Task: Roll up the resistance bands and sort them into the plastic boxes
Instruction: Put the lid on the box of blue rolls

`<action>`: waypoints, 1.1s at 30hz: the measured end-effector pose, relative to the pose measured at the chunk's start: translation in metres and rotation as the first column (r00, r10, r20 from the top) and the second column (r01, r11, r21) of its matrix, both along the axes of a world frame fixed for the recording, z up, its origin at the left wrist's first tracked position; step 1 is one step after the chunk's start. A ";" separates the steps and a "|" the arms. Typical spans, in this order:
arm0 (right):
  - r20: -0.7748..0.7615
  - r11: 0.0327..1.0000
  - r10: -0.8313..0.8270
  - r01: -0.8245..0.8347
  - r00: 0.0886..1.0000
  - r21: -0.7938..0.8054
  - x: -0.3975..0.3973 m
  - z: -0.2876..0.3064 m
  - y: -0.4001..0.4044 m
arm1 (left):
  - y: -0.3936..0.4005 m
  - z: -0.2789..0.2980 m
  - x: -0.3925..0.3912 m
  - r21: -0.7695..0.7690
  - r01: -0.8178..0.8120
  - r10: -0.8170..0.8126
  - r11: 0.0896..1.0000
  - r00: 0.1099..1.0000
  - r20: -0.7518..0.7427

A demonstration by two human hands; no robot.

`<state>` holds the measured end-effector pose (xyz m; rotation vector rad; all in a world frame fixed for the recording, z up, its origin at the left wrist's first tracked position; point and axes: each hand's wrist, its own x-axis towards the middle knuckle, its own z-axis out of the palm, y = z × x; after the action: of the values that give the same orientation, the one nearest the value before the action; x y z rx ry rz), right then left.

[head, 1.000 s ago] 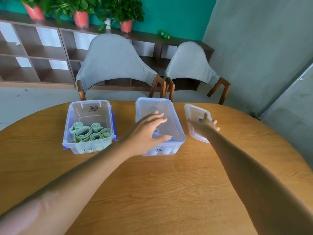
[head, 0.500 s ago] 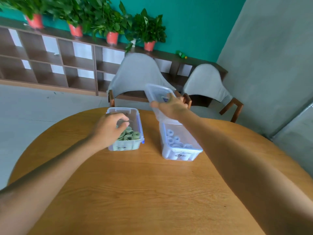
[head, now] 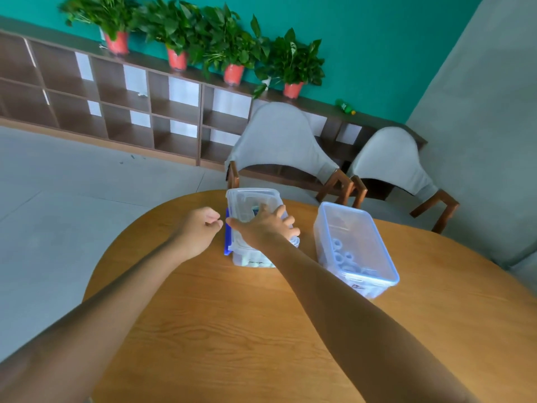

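Your right hand (head: 263,226) lies spread, fingers straight, on the clear lid (head: 252,203) atop the left box (head: 250,257); your left hand (head: 200,228) sits curled just beside it, holding nothing. Judged step: closing. Press evenly at each corner and brace the box wall. The open right box (head: 356,248) on the wooden table (head: 232,330) holds pale rolled bands (head: 344,257), apparently white, coiled tight; the left box's contents are hidden.
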<state>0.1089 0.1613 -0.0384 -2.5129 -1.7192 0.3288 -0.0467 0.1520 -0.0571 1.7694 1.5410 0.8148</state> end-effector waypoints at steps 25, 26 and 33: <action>-0.481 0.962 -0.216 0.269 0.849 0.042 0.071 0.000 0.023 | 0.013 -0.004 0.050 -0.324 -0.292 0.396 0.900 0.858 0.327; -0.483 0.962 -0.197 0.264 0.853 0.073 0.069 -0.001 0.026 | 0.013 -0.005 0.052 -0.294 -0.306 0.398 0.905 0.852 0.339; -0.410 0.980 -0.120 0.174 0.904 0.097 0.075 -0.018 0.038 | 0.018 -0.028 0.050 -0.377 -0.108 0.333 0.920 0.724 0.604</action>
<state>0.1835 0.1994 -0.0566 -2.2614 -1.3390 0.6467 0.0030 0.1701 -0.0847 0.9034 1.3004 1.0927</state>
